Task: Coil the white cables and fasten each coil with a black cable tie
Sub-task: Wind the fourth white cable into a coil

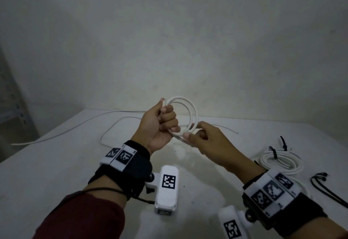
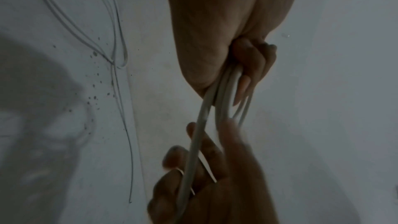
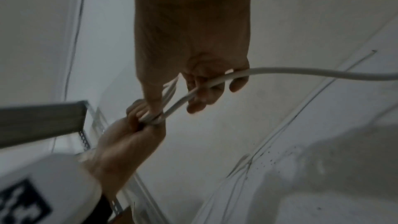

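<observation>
My left hand [image 1: 165, 120] grips a partly wound coil of white cable [image 1: 194, 112] above the table, its fingers curled round the loops [image 2: 226, 91]. My right hand [image 1: 199, 137] pinches the same cable at the bottom of the coil, and the strand [image 3: 215, 81] runs through its curled fingers. The loose tail of this cable [image 1: 116, 125] trails left across the table. A finished white coil [image 1: 282, 161] bound with a black cable tie [image 1: 274, 152] lies at the right. Loose black cable ties [image 1: 323, 186] lie near it.
A second long white cable [image 1: 62, 133] lies stretched across the left of the white table [image 1: 47, 172]. A thin dark wire [image 1: 227, 128] lies behind my right hand. A bare wall stands behind the table. A metal shelf frame [image 3: 86, 135] shows at the left.
</observation>
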